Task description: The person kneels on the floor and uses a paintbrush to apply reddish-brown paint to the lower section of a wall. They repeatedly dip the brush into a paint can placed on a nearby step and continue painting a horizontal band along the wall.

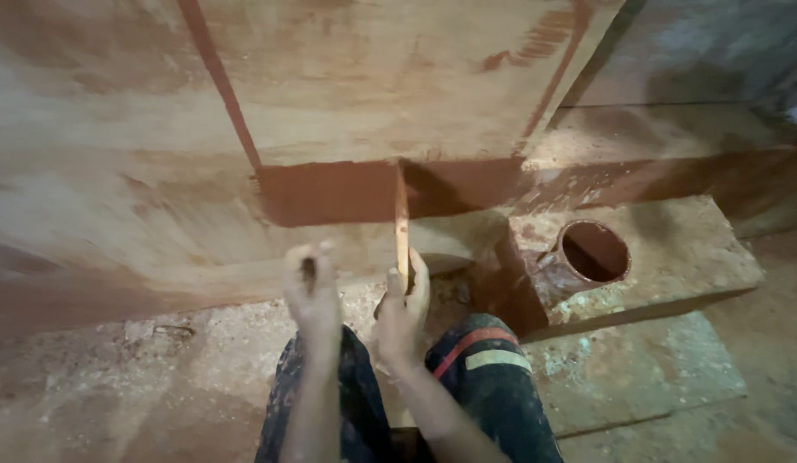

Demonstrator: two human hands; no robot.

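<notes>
A: Reddish-brown paint on pale plywood — the wood panel point(347, 77) fills the top of the head view from 9 to 1 o'clock. A freshly painted band point(330, 193) runs along its lower edge, just above centre.

B: Right hand?

A: Right hand point(404, 304) sits just below centre, at 6 o'clock from the band. Fingers are curled tight around a thin wooden brush handle point(402, 227) — it stands nearly upright, with its top end touching the painted band. Bristles not clear, too dark against the wet paint.

B: Left?

A: Left hand point(311, 287) is at 9 o'clock of the right one, near but apart. Fingers are closed into a loose fist, with something small and dark pinched at the top. Cannot tell what it is, blurred.

B: Paint source?

A: Round paint can point(594, 251), open, dark red inside, at 3 o'clock from the right hand. It stands on a paint-spattered block point(698, 249), well apart from both hands.

B: Anything else?

A: Knees in dark stained trousers point(493, 377) at 6 o'clock — with a red and pale stripe on the right leg. Dusty floor point(116, 386) at 8 o'clock.
</notes>
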